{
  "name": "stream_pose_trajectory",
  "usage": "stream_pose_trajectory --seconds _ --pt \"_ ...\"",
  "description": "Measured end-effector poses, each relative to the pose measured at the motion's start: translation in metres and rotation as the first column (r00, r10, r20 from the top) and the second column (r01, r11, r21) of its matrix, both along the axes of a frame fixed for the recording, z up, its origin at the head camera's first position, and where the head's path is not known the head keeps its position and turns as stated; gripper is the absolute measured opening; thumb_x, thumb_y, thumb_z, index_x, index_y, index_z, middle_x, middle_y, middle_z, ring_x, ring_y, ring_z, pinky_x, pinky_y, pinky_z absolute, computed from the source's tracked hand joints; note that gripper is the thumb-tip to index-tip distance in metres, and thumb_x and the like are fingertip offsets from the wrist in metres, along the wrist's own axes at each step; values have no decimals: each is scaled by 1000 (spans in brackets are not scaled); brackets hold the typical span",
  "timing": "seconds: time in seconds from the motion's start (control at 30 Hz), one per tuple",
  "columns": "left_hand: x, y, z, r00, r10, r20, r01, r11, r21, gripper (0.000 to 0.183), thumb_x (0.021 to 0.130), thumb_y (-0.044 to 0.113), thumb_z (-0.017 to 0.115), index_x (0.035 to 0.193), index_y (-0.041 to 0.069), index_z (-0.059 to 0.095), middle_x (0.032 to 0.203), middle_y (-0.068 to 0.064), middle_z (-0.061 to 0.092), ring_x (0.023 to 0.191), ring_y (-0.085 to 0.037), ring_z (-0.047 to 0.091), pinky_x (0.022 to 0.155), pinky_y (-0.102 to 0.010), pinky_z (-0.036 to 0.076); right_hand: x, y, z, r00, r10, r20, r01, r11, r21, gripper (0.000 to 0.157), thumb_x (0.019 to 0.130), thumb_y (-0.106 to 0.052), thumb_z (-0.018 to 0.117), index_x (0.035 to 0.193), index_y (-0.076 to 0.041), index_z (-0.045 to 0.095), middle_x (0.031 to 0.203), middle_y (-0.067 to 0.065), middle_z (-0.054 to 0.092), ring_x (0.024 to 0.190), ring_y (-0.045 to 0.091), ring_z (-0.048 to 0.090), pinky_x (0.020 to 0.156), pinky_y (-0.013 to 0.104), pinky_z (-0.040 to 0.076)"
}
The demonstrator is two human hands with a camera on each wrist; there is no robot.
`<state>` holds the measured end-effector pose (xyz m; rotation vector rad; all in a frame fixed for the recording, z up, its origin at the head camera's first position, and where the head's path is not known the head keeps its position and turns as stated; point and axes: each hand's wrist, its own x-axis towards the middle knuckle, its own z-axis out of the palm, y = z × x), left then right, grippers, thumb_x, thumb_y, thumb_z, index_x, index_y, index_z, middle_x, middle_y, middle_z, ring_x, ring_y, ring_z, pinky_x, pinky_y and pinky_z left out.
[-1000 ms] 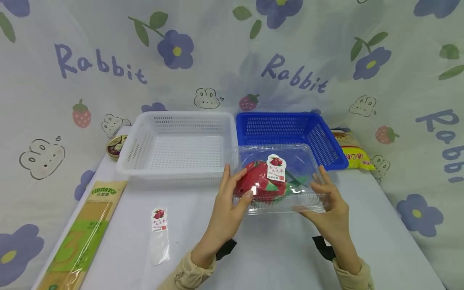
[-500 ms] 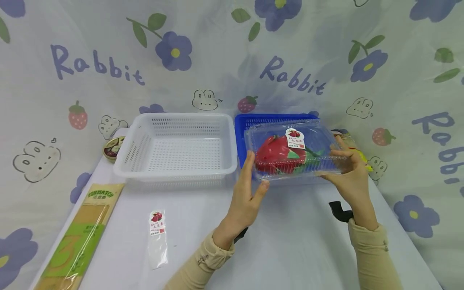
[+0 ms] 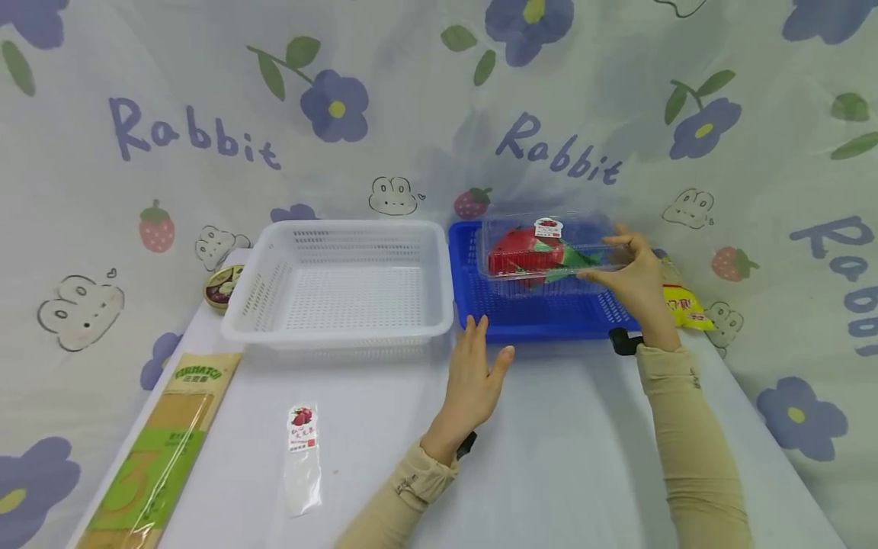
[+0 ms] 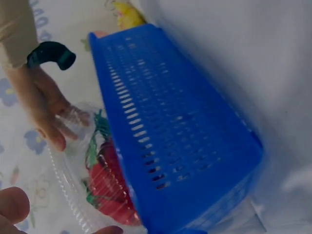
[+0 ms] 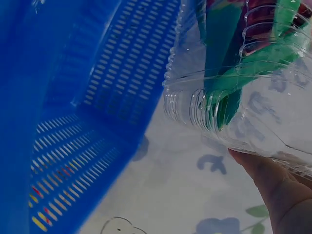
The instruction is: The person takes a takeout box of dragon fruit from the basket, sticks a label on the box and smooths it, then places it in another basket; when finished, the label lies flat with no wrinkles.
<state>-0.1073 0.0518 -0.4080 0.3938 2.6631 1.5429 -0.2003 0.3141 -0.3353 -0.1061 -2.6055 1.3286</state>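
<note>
My right hand (image 3: 636, 278) grips the right end of a clear plastic clamshell box (image 3: 591, 229), thumb in front. Inside lies a red dragon fruit (image 3: 516, 253) with green scales, and a white printed label (image 3: 549, 227) is on the lid. The box hangs over the blue basket (image 3: 538, 331), tilted slightly. In the right wrist view, the ribbed corner of the box (image 5: 195, 105) shows beside the basket's slotted wall (image 5: 131, 63). My left hand (image 3: 473, 377) is off the box, fingers spread, in front of the basket's near left corner.
A white basket (image 3: 336, 332) stands left of the blue one. A noodle packet (image 3: 154, 450) and a clear strip with a dragon fruit label (image 3: 302, 457) lie at the left. A round tin (image 3: 221, 288) sits behind, and a yellow bag (image 3: 686, 305) is at the right.
The box has moved away from me, from in front of the blue basket to over it. My left hand has let go of the box, while the right keeps its grip.
</note>
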Motion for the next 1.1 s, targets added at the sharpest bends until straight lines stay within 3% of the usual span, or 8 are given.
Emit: stream_pose_trajectory --seconds 0.07,0.4,0.73,0.9,1.1 --pt "-4 3 -3 1000 0 4 0 1000 -21 70 102 48 37 153 3 21 161 -23 9 146 -50 10 113 -69 16 -6 0 -5 1000 13 14 -13 1000 -17 67 79 -25 80 131 -2 46 163 1 21 136 39 42 105 49 43" --pt "-22 13 -10 1000 2 -20 -5 988 -156 69 101 52 37 151 5 30 163 -17 11 142 -53 21 111 -71 19 -24 -1 -30 999 32 40 -31 999 -23 67 79 -25 80 131 -1 46 162 9 22 142 39 34 107 52 41" --pt "-23 10 -11 999 -9 -36 2 984 -181 65 101 49 39 147 3 38 162 -19 12 143 -47 26 111 -71 19 -29 -1 -50 996 11 86 -11 1000 -1 66 80 -27 79 131 -1 47 162 10 22 143 41 31 110 53 37" --pt "-22 9 -14 999 -9 -35 3 984 -179 64 101 49 40 146 3 40 162 -18 12 146 -41 24 111 -71 18 -31 -5 -60 996 28 80 -27 999 -25 63 82 -22 78 131 0 45 162 11 20 142 44 32 108 54 40" --pt "-22 6 -15 999 -4 -43 -4 984 -178 64 101 49 40 146 3 40 162 -18 11 145 -42 24 111 -71 19 -32 -10 -63 997 40 66 -39 999 -10 63 82 -23 78 131 0 45 162 12 19 141 45 32 107 56 39"
